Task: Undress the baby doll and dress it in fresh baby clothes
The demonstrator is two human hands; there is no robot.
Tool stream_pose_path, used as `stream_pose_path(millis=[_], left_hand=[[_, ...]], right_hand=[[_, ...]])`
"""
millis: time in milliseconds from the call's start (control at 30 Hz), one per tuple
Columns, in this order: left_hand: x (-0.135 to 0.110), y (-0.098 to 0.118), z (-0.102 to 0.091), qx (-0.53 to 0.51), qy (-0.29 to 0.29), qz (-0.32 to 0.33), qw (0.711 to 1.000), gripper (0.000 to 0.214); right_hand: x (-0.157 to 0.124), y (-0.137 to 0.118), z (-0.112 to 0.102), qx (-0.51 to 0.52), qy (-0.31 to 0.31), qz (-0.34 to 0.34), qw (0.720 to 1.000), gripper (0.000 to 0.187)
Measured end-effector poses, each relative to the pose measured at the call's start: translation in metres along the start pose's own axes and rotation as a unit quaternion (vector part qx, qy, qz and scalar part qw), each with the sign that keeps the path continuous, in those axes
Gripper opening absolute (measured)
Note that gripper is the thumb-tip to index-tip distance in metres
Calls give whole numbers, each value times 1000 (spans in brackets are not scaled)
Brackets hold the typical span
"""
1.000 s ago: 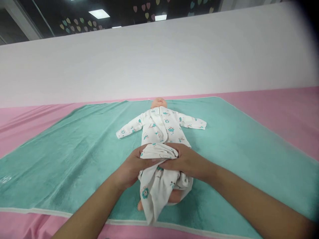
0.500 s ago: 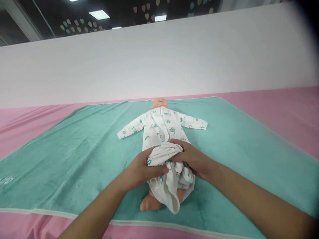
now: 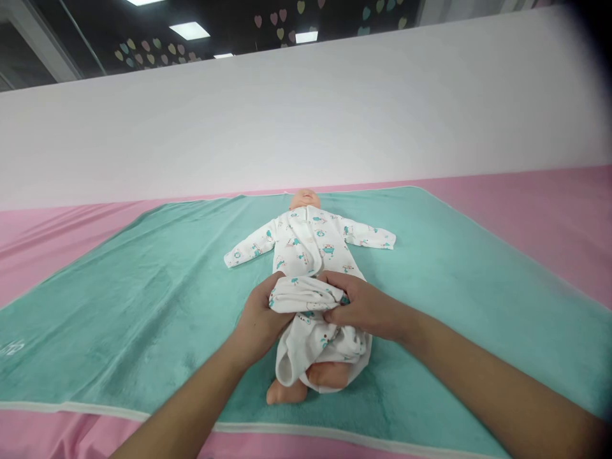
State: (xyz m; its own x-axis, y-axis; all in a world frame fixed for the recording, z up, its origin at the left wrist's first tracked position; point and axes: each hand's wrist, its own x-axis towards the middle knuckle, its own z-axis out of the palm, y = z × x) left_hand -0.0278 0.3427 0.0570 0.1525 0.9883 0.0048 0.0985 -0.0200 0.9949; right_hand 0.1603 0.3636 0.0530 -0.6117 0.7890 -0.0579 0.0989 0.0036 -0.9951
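The left hand (image 3: pixel 262 312) and right hand (image 3: pixel 364 307) pinch the bunched white sleepsuit (image 3: pixel 306 294) between them (both equally near). The baby doll (image 3: pixel 305 199) lies lengthwise, head far, feet near.
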Motion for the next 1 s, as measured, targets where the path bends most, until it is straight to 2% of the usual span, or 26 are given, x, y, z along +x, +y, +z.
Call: stream_pose_path(millis=[100, 167, 267, 333, 433, 567, 667, 800, 900, 1000], left_hand=[[1, 1, -2, -90, -20, -17, 996, 23], [2, -2, -5, -139, -73, -39, 987, 24], [2, -6, -10, -181, -167, -72, 967, 41], [2, -7, -12, -181, -211, -82, 957, 44], [3, -9, -13, -150, -244, -61, 956, 48], [4, -7, -11, -128, -294, -29, 947, 70], [1, -1, -7, -45, -286, -12, 957, 79], [-4, 7, 2, 90, -229, 14, 969, 66], [-4, 6, 5, 111, -184, 31, 976, 59], [-2, -1, 4, 86, -148, 20, 985, 51]], right_hand=[[-1, -4, 2, -25, 1, -6, 1000, 35], [-1, -5, 2, -3, 6, -2, 1000, 41], [1, -1, 2, 63, 10, 14, 998, 42], [2, 2, 1, 111, 5, 22, 994, 38], [4, 6, -1, 167, -2, 19, 986, 30], [4, 10, -2, 216, -13, 17, 976, 32], [3, 11, -4, 237, -19, 15, 971, 33], [3, 13, -6, 251, -22, 10, 968, 32], [3, 14, -7, 256, -24, 9, 966, 28], [4, 12, -6, 234, -20, 12, 972, 23]])
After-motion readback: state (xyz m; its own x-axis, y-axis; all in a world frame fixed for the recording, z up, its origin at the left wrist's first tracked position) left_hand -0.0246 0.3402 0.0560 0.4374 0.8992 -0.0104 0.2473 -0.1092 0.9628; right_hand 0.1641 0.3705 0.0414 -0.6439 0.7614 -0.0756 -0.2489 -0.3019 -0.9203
